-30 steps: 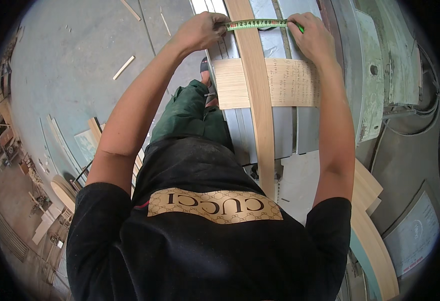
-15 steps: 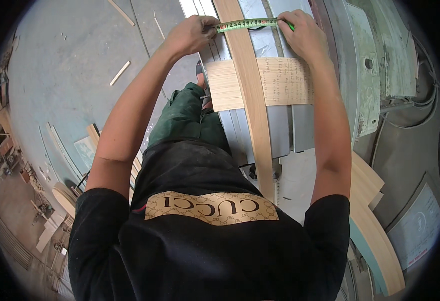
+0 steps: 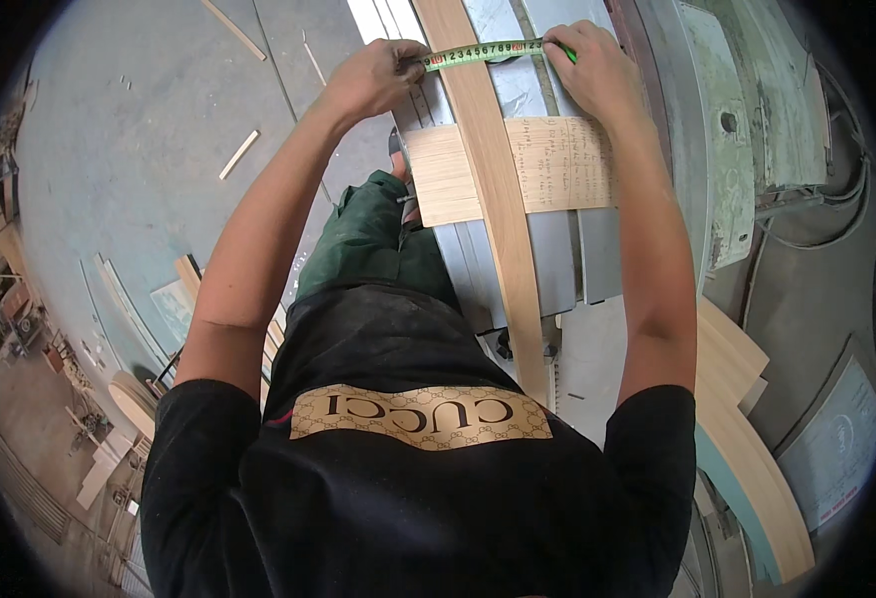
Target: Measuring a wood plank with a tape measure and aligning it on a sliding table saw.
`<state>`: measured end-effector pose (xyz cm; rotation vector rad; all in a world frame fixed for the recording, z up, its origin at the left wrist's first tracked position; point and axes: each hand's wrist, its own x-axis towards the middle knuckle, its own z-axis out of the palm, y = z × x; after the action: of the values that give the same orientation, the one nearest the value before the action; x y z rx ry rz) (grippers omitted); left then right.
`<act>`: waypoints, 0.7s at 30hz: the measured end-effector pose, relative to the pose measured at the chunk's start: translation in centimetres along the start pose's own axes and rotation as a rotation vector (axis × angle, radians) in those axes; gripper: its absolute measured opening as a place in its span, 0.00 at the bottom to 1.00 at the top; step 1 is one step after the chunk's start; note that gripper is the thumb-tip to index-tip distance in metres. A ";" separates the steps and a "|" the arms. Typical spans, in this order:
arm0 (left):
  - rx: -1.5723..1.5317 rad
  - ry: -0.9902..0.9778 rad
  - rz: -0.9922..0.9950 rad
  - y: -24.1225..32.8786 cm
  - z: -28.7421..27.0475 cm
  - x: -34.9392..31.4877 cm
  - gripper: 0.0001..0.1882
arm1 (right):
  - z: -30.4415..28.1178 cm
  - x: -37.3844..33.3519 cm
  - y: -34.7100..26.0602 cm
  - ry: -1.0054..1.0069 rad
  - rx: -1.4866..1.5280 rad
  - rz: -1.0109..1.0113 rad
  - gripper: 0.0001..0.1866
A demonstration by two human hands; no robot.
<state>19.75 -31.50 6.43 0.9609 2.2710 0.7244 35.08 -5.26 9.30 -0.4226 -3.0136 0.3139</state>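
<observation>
A yellow-green measuring tape [image 3: 485, 52] is stretched across a long curved strip of pale wood [image 3: 498, 189] at the top of the view. My left hand [image 3: 378, 75] pinches the tape's left end beside the strip. My right hand [image 3: 597, 70] pins the tape's right end against the grey metal machine table [image 3: 547, 259]. The strip lies lengthwise over a flat rectangular wooden board [image 3: 567, 164] with pencil notes on it, which rests crosswise on the table.
A green-grey machine housing [image 3: 747, 130] stands at the right. Curved wooden pieces [image 3: 747, 448] lean at the lower right. Thin wood offcuts [image 3: 238, 154] lie on the concrete floor to the left, with stacked curved panels [image 3: 139, 399] at the lower left.
Both hands and the tape have kept their hold across the strip. The view has shifted slightly, so the hands sit a little higher in the picture.
</observation>
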 end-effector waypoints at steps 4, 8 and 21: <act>0.062 -0.066 -0.052 1.3 -1.3 -0.5 0.15 | -0.3 -0.3 -0.1 -0.025 0.048 0.008 0.13; 0.182 -0.052 0.074 5.2 -2.7 -3.4 0.11 | -5.3 -3.7 -3.6 -0.127 0.242 0.113 0.16; -0.528 0.372 -0.142 2.0 4.7 -2.9 0.37 | -12.8 -18.6 13.9 0.549 0.119 0.627 0.18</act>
<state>25.52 -31.32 5.38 0.4359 2.2313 1.4394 57.92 5.06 17.82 -1.2097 -2.2546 0.3389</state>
